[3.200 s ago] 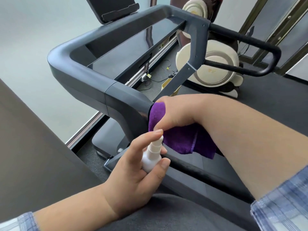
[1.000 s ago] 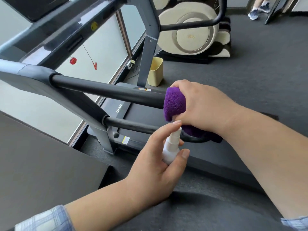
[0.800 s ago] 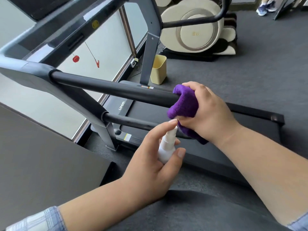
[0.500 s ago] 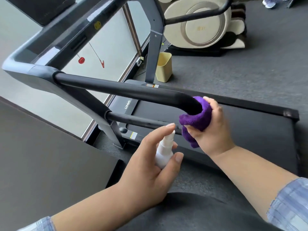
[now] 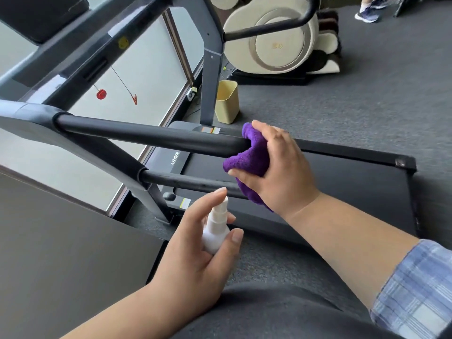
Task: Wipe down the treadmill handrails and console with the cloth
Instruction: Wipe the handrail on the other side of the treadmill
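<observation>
Purple cloth (image 5: 247, 152): bunched in the right hand (image 5: 278, 167) and cupped over the near end of the upper handrail (image 5: 151, 137), touching it; a fold hangs down below the wrist.
Right hand: fingers curled round the cloth, thumb tip at the cloth's lower left edge, forearm coming in from the right with a blue plaid sleeve (image 5: 413, 292) at the elbow.
Left hand (image 5: 195, 255): grips a small white spray bottle (image 5: 215, 231), forefinger lying over its nozzle top and thumb against its side; it is near the cloth, just below, not touching it.
Upper handrail: black padded bar running from the grey frame at left to the cloth at centre.
Lower handrail (image 5: 186, 183): thinner black bar beneath the upper one, its near end hidden behind the cloth.
Console (image 5: 80, 57): far left, dark and tilted, with a yellow sticker.
Treadmill belt (image 5: 342, 182): black deck under and to the right of the hands.
Floor beyond: a yellow bin (image 5: 226, 101) beside the far upright, a cream massage chair (image 5: 276, 37) further back, and a blue shoe (image 5: 367, 14) at the far right.
</observation>
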